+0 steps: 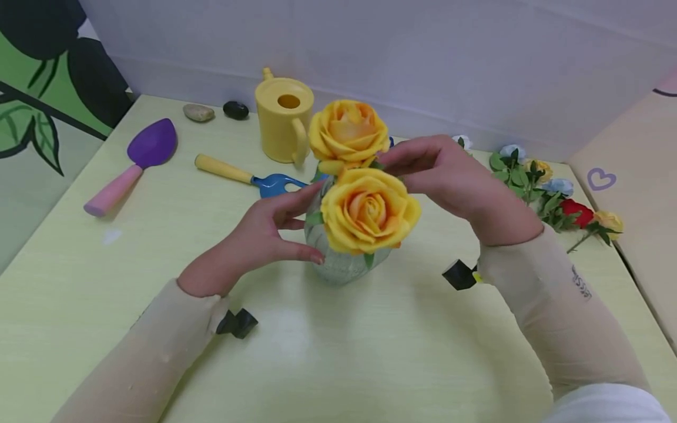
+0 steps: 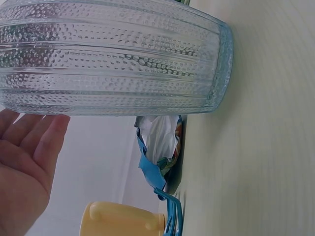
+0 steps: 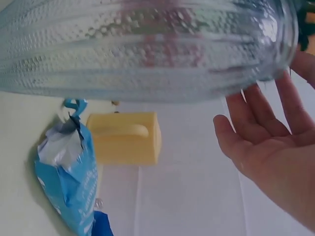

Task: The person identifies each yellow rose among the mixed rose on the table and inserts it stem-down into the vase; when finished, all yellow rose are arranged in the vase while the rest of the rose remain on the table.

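Fingers of our left hand (image 1: pixel 264 226) touch the glass vase (image 1: pixel 338 261) at mid-frame, loosely spread; our right hand (image 1: pixel 449 176), fingers relaxed, touches the upper yellow rose (image 1: pixel 346 135). Behind, upper centre, stands a yellow watering can (image 1: pixel 282 120).

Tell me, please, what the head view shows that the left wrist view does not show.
Only the head view shows the two yellow roses, the right hand, the purple trowel and the loose flowers. Only the left wrist view shows the dotted ribs of the glass vase up close. Both show the vase, the left hand, the yellow watering can and the table.
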Available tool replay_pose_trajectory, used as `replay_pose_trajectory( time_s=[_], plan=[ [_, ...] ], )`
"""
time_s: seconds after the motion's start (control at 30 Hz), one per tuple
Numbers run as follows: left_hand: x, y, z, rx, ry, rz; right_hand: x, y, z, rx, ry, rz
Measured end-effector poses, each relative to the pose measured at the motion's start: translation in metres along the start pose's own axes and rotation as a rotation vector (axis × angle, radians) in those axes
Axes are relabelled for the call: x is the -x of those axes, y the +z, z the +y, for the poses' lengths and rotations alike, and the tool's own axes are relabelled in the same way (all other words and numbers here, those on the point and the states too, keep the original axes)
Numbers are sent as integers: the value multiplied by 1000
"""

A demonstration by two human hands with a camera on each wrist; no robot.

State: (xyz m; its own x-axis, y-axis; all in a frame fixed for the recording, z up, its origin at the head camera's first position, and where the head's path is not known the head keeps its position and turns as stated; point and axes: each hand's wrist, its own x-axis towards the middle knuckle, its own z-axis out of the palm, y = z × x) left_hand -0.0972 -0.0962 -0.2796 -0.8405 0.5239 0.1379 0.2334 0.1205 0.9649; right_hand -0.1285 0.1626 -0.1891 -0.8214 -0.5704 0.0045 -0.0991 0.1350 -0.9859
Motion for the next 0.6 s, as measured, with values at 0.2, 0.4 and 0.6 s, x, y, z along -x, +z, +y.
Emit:
replay_pose_trajectory(
  time_s=[0.2,0.4,0.6],
  plan=[
    [0,0,0,-24,1,6,6,-26,-4,-58,-132,69],
    [0,0,0,-29,-3,4,23,-74,-6,-238,-98,235],
    [0,0,0,-25,-4,5,45,-134,12,-445,-34,422]
  ],
)
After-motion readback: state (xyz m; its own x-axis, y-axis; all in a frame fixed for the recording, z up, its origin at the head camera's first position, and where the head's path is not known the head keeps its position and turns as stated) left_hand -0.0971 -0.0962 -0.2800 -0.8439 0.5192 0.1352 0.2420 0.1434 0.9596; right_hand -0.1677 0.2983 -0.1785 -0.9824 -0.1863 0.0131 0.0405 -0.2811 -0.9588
